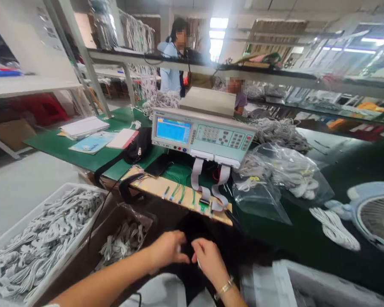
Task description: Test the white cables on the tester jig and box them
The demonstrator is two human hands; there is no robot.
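My left hand (169, 250) is over my lap with its fingers curled and the thumb stretched toward my other hand. A small white bit shows in its grip, too little to name. Close beside it, my right hand (209, 259) is closed, thumb and fingers pressed together, with a pale sliver at the fingers. The hands are slightly apart. Beyond them, a wooden board (156, 187) with small connectors and green wires lies at the table's edge. Grey ribbon cables (196, 174) run from it up to a bench tester (201, 134) with a lit blue screen.
At left are a white bin (67, 187) of bundled grey cables and a brown box (115, 217) with more bundles. Plastic bags (259, 196) of cables, a coiled white cable (336, 228) and a fan (377, 213) are at right. Another bin (281, 273) stands low right. Two people are behind.
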